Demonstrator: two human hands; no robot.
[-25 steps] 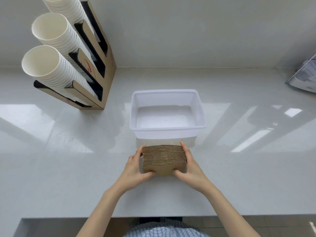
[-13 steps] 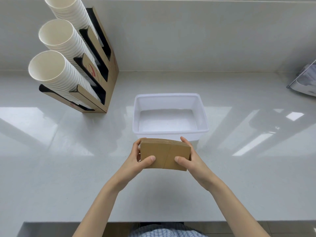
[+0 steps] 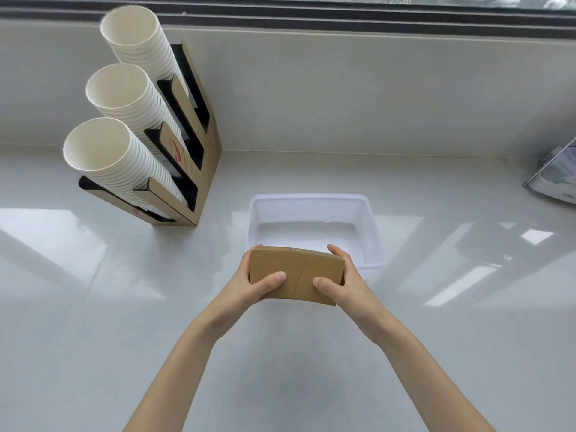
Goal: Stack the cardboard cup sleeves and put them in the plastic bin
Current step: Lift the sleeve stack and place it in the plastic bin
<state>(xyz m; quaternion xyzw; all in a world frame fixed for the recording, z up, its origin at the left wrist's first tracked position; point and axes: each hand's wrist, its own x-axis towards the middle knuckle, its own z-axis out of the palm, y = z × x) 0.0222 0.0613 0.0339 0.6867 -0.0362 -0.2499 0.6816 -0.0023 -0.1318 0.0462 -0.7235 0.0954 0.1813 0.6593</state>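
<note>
A stack of flat brown cardboard cup sleeves (image 3: 296, 275) is held in the air between both hands, its broad face turned toward me. My left hand (image 3: 249, 283) grips its left end and my right hand (image 3: 344, 282) grips its right end, thumbs pressed on the front. The stack hovers over the near rim of the translucent white plastic bin (image 3: 372, 226), hiding that rim. The part of the bin's inside that shows holds nothing.
A cardboard dispenser (image 3: 199, 157) holding three slanted columns of white paper cups (image 3: 124, 98) stands at the back left of the glossy white counter (image 3: 93, 322). A wire rack (image 3: 558, 176) pokes in at the right edge. A wall and window sill rise behind.
Both hands lifted the sleeve stack off the counter, tipped its flat face toward me, and carried it forward over the bin's near edge. My head has tilted up.
</note>
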